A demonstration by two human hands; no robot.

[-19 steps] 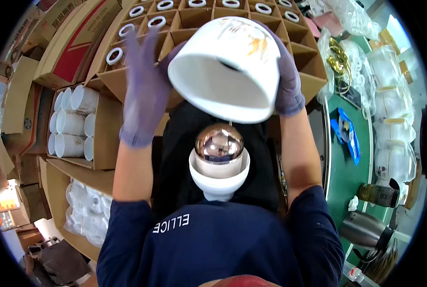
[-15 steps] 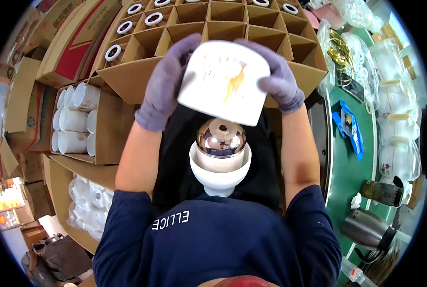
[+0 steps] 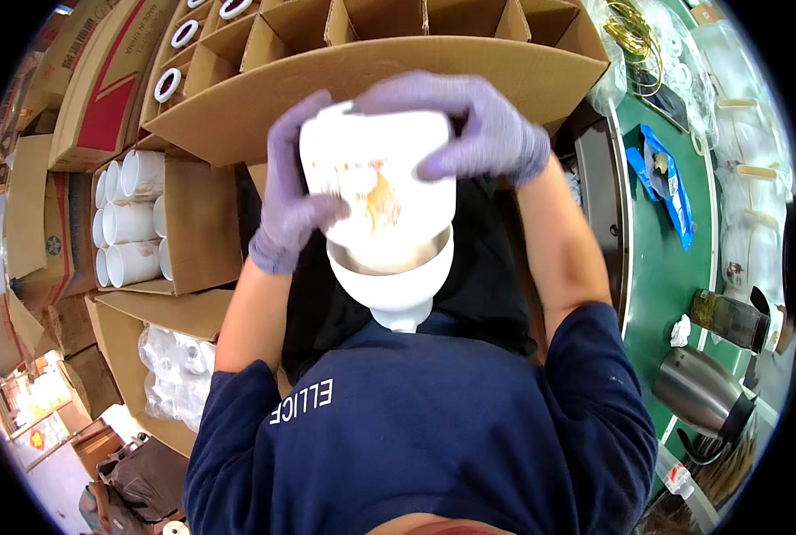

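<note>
Lowered toward the person since the earlier frame, a white printed cup (image 3: 371,183) now hides the shiny dome that stood bare beneath it. Both gloved hands are clamped on it: the left hand (image 3: 296,192) wraps its left side, thumb across the front, while the right hand (image 3: 480,129) grips from the top and right, its outline blurred. Directly below sits a white bowl-shaped stand (image 3: 392,290), between the near wall of a divided carton (image 3: 389,80) and the person's dark blue shirt (image 3: 443,401). By all appearances the covering is nearly done; a pale band shows between cup and bowl, and whether the cup is seated cannot be told. Letting go is left. White-ringed pieces (image 3: 168,85) line the divided carton's left edge. At right, a blue packet (image 3: 670,187) lies toward the green worktop's (image 3: 656,294) far end.
</note>
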